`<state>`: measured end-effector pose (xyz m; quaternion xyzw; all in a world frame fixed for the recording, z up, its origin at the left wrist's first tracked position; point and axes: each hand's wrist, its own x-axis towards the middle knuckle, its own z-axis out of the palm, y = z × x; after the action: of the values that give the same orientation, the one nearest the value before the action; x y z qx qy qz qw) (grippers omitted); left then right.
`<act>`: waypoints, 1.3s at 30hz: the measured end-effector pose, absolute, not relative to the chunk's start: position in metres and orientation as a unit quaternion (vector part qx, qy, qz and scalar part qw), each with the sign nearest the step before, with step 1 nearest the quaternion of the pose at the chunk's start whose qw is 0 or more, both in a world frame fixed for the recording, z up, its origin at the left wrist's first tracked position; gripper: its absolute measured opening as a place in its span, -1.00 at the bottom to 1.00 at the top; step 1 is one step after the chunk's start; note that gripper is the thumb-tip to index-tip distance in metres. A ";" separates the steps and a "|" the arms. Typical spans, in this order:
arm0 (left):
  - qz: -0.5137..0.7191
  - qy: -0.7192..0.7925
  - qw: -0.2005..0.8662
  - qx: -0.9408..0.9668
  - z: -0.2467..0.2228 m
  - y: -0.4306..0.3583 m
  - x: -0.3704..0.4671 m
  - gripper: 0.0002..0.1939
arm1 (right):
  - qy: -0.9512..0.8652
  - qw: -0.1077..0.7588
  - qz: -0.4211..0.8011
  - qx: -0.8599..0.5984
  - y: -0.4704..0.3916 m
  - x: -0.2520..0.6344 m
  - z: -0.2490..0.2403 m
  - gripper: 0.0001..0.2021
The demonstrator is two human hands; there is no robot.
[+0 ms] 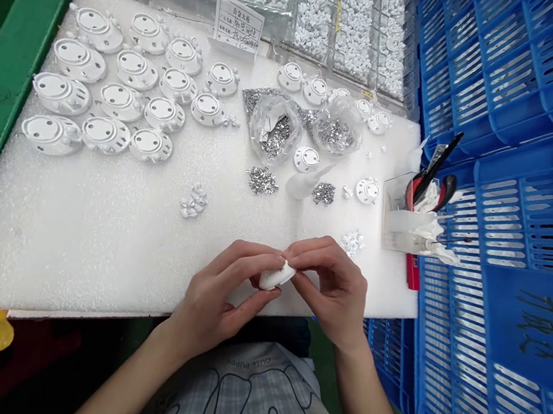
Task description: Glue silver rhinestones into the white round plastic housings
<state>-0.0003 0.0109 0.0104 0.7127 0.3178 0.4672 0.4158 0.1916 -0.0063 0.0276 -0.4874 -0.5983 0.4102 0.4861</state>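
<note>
Above the near edge of the white foam sheet (82, 230), my left hand (226, 288) is closed around a small rounded white plastic part (275, 276). The fingertips of my right hand (330, 281) pinch at the upper right side of that same part. Whether a smaller piece sits between those fingers is hidden. Just beyond my hands stands a white squeeze bottle (302, 183) with a thin nozzle. A little heap of small white pieces (353, 242) lies to the right, and another small white pile (194, 201) is at the left.
Rows of white oval parts (118, 101) cover the sheet's far left. Two bags of small metal pieces (276, 130) lie mid-sheet beside loose metal piles (262, 181). A clear box (395, 228) holds red-and-black-handled tools. Blue crates (521, 223) border the right; clear trays (349, 28) line the back.
</note>
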 end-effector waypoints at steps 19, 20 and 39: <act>0.430 0.320 0.547 0.643 0.011 0.014 -0.004 -0.51 | -0.522 0.495 0.445 -0.534 0.004 0.177 0.027 -0.88; 0.435 0.324 0.558 0.628 0.011 0.014 -0.003 -0.52 | -0.530 0.482 0.450 -0.534 0.005 0.178 0.030 -0.90; 0.454 0.309 0.778 0.304 0.015 0.027 -0.013 -0.61 | -0.474 0.564 0.415 -0.534 0.061 0.202 0.039 -0.70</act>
<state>-0.0127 0.0267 0.0146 0.3039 0.3089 0.4541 0.7785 0.2025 0.0612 0.0391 -0.5337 -0.4743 0.4151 0.5639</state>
